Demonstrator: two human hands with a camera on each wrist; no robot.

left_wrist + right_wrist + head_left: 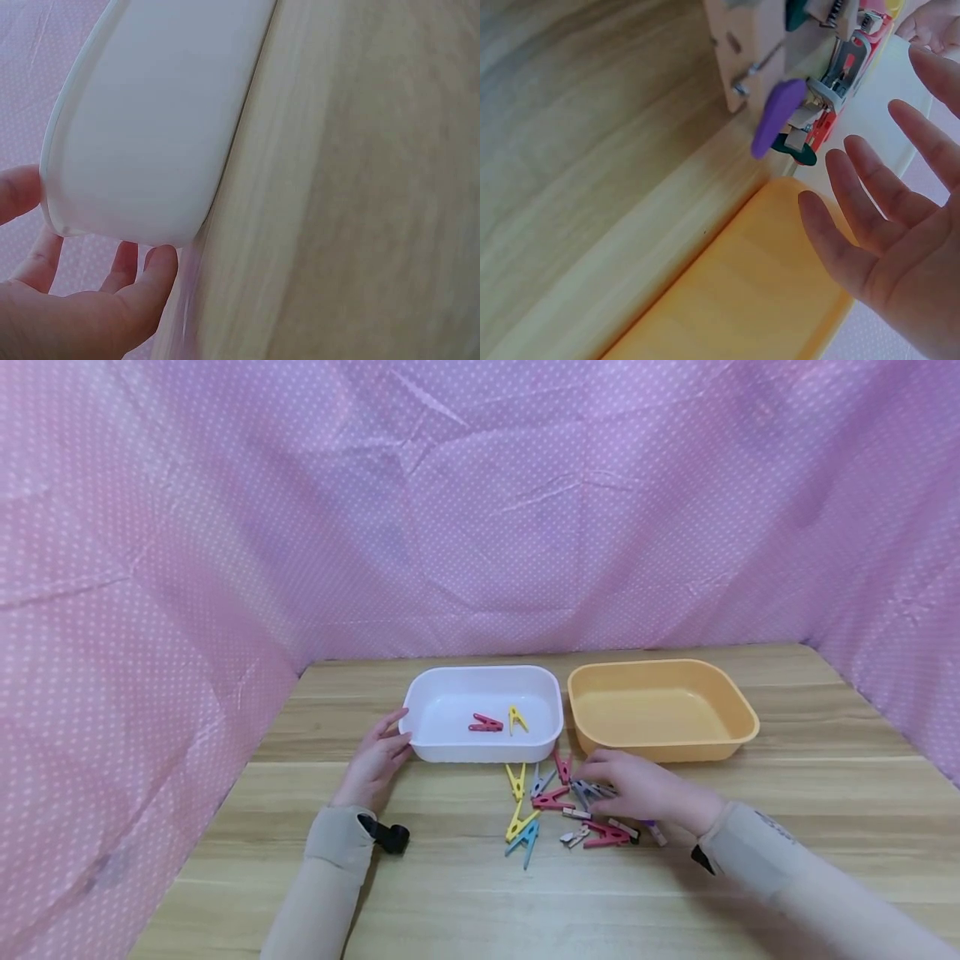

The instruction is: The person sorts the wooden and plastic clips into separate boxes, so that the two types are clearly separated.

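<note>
My left hand (pixel 372 770) rests its fingertips on the left end of a white plastic basin (pixel 480 754); in the left wrist view they touch its rim and outer wall. In the basin lie a red clothespin (pixel 486 724) and a yellow clothespin (pixel 517 719). My right hand (pixel 647 783) reaches over a loose pile of clothespins, fingers spread and holding nothing in the right wrist view. Nearest to its fingertips is a grey clothespin (pixel 588 792). A purple butterfly-like decoration (pixel 780 116) shows on a wooden clip below the hand, partly hidden in the head view.
An orange basin (pixel 667 750) stands right of the white one, behind the right hand. The pile also has pink (pixel 552 799), yellow (pixel 517 823) and blue (pixel 525 838) clothespins and several small wooden clips (pixel 576 814). Pink dotted cloth (pixel 480 527) hangs behind the wooden table (pixel 450 893).
</note>
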